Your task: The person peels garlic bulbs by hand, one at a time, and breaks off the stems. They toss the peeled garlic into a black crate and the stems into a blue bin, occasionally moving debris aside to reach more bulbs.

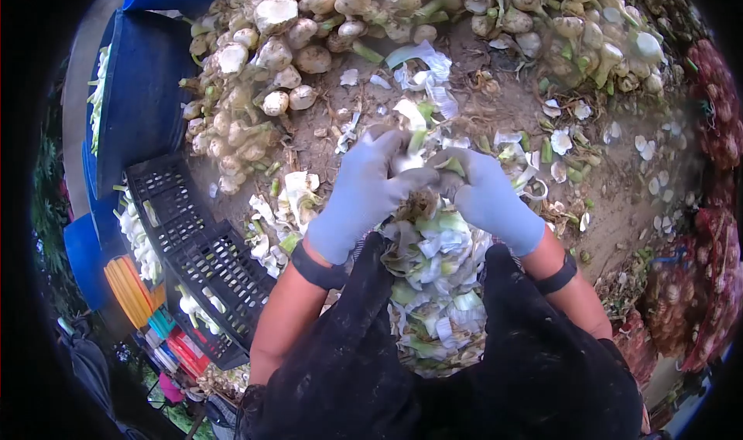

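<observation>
My left hand (367, 188), in a grey-blue glove, is closed on a whitish garlic bulb (412, 160) with a short green stem, partly hidden by the fingers. Close beside it on the right, my right hand (481, 192), gloved alike, has its fingers bent at the bulb with a green leaf piece (451, 165) at the fingertips. Peeled skins and leaf scraps (445, 258) lie heaped below both hands, between the dark-clothed legs.
Piles of garlic bulbs (313, 57) lie ahead on the brown ground. A black slatted crate (220, 266) stands at the left beside blue containers (143, 92). Red mesh sacks (716, 246) line the right side. Loose skins (561, 140) are scattered around.
</observation>
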{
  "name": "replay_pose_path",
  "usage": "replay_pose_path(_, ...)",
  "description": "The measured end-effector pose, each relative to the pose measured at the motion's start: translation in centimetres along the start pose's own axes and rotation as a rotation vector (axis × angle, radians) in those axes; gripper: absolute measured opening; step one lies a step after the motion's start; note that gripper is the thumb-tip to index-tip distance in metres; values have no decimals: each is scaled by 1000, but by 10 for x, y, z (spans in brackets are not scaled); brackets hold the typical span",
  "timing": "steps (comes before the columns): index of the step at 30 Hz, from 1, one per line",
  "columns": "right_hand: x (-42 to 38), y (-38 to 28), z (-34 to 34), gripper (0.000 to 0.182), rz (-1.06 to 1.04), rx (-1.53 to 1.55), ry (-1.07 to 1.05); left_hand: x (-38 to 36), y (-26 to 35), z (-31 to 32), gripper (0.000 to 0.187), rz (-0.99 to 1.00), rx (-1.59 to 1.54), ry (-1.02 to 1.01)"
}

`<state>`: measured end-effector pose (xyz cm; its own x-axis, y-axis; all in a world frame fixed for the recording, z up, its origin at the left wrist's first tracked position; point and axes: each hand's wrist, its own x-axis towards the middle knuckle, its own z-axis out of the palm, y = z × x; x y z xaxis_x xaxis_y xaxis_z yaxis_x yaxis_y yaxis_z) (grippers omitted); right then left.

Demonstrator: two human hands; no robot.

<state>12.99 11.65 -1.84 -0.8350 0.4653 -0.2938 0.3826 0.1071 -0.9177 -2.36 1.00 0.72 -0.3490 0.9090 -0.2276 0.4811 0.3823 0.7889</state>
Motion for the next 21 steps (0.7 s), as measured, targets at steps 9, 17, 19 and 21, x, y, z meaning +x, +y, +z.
replay_pose_path(9,-22,-4,10,18,-160,-449,-387,-6,-21,-8,40,-318,-1400,-3)
replay_pose_path(17,-10,-30,-19,41,-299,-553,-428,55,-29,-113,46,10,-1093,315)
replay_pose_path(19,22,-33,-36,37,-251,-547,-207,69,3,-210,56,232,-1770,-77)
replay_pose_path(21,82,-6,-49,36,-236,-637,113,76,38,-217,59,286,-1424,303)
